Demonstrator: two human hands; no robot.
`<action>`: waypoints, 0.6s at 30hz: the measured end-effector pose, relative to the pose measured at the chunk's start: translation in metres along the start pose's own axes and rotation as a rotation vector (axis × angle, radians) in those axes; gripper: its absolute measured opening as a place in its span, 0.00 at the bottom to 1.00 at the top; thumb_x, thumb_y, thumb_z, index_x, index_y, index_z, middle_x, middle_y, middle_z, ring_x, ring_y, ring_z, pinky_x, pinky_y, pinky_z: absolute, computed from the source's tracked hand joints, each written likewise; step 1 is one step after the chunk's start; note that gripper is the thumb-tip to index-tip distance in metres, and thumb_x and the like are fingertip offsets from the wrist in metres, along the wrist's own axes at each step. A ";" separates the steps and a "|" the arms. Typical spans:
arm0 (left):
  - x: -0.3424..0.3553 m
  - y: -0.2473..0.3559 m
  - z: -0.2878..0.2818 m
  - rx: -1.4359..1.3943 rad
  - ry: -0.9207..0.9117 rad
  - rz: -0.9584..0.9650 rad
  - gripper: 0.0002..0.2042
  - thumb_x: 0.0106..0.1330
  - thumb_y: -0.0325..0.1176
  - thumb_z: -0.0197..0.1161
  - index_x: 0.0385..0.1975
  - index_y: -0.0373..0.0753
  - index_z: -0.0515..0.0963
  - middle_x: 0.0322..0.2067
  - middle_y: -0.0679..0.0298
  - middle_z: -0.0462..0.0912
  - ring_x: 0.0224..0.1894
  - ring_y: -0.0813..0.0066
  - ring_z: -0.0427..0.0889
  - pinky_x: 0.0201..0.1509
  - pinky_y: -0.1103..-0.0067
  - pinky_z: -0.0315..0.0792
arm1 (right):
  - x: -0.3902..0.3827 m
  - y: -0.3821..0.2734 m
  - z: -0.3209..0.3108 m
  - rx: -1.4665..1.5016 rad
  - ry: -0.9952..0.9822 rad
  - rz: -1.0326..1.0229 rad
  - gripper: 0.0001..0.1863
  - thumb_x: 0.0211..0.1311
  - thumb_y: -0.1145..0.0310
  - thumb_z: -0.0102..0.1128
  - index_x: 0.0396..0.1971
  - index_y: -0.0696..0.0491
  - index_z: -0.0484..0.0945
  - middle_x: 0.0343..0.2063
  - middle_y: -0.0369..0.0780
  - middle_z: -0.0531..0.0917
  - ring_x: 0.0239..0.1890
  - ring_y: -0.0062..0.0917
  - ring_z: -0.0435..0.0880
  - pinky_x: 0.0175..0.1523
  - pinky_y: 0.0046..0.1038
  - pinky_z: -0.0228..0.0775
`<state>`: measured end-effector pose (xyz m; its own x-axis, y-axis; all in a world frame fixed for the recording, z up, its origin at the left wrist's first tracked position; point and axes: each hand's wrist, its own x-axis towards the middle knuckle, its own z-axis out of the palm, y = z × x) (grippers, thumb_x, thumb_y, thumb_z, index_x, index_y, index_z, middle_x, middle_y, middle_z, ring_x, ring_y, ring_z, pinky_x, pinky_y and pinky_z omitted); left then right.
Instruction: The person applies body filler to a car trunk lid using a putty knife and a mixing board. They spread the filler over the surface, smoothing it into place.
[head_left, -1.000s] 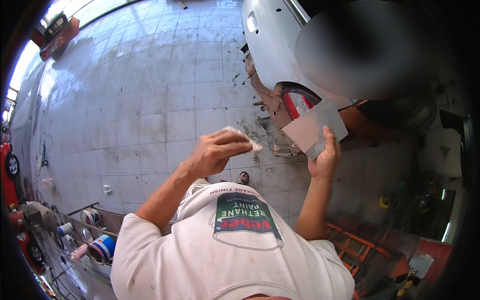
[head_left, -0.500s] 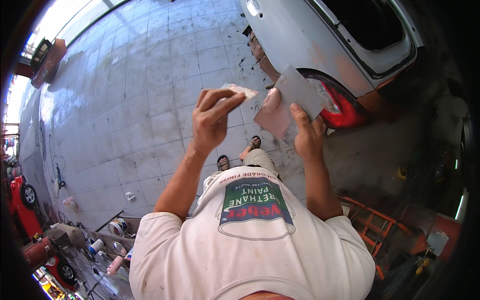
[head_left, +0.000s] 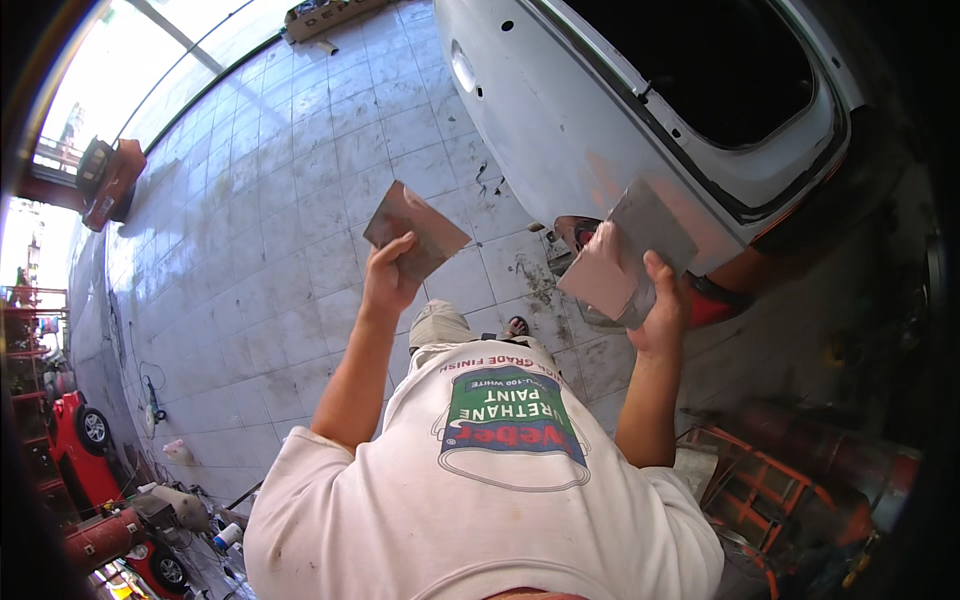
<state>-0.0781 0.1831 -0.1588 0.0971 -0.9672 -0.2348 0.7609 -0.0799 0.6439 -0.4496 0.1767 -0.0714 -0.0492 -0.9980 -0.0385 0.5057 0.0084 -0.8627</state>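
Note:
My left hand grips a square metal putty spreader smeared with pinkish filler, its thumb across the face. My right hand holds a larger grey plate, thumb on top, with a pink layer and mound of filler on its left part. Just beyond that plate stands a pale silver car body with pink-tan patches, a dark window opening and a partly hidden red tail light. The plate and spreader are apart. My white printed T-shirt fills the bottom.
Tiled floor lies beneath. A red car and clutter of cans and equipment are at lower left. An orange metal frame is at lower right. A brown vehicle and long box are farther off.
My left hand has moved left from beside the plate, and its spreader now shows its broad face. My right hand and plate have shifted right and lower, and the view has shifted.

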 end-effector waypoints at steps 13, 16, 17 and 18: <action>0.340 0.083 0.166 2.019 -0.872 1.059 0.33 0.72 0.18 0.61 0.70 0.67 0.80 0.67 0.66 0.81 0.70 0.61 0.78 0.75 0.67 0.75 | -0.055 0.040 0.001 0.204 0.616 -0.043 0.27 0.77 0.60 0.59 0.68 0.61 0.75 0.61 0.45 0.84 0.64 0.37 0.83 0.69 0.43 0.75; 0.369 0.066 0.165 1.909 -1.003 1.182 0.33 0.69 0.20 0.65 0.68 0.69 0.82 0.66 0.68 0.81 0.70 0.61 0.77 0.72 0.65 0.76 | -0.055 0.050 0.031 0.194 0.657 -0.039 0.27 0.77 0.61 0.60 0.69 0.60 0.75 0.62 0.45 0.83 0.64 0.36 0.82 0.70 0.42 0.74; 0.363 0.055 0.152 1.833 -0.983 1.216 0.33 0.67 0.21 0.67 0.68 0.69 0.82 0.66 0.69 0.81 0.71 0.60 0.77 0.71 0.64 0.76 | -0.057 0.052 0.043 0.167 0.695 -0.047 0.27 0.77 0.61 0.60 0.69 0.60 0.75 0.62 0.45 0.83 0.64 0.36 0.82 0.70 0.42 0.74; 0.355 0.045 0.140 1.758 -0.962 1.251 0.33 0.65 0.22 0.69 0.68 0.69 0.83 0.65 0.70 0.81 0.71 0.60 0.76 0.71 0.63 0.76 | -0.057 0.054 0.057 0.143 0.731 -0.057 0.27 0.76 0.62 0.60 0.69 0.59 0.75 0.62 0.44 0.83 0.65 0.36 0.82 0.70 0.42 0.74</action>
<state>-0.0993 -0.1971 -0.1115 -0.7048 -0.4487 0.5495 -0.5109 0.8584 0.0457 -0.3703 0.2308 -0.0874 -0.6136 -0.7006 -0.3642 0.5898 -0.1000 -0.8013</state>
